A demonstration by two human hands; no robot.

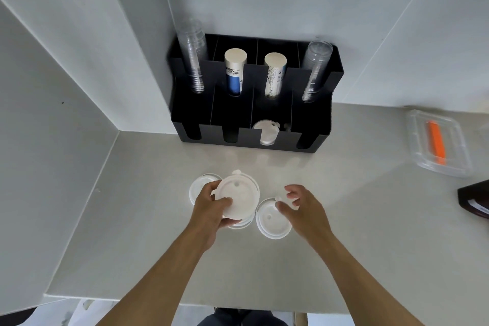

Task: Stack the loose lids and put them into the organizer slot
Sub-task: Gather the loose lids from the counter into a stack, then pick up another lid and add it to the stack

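Pale counter bears black organizer, loose lids, seemingly clear container

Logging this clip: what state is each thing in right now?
Left hand: gripping held lid, lifted over another lid.
Right hand: open, fingers at right lid.
Left lid: flat on counter.
Organizer: upright, one front slot holds lids.

Soft, even daylight, faint shadows, pale glare on the countertop, wide-angle bending at the edges.
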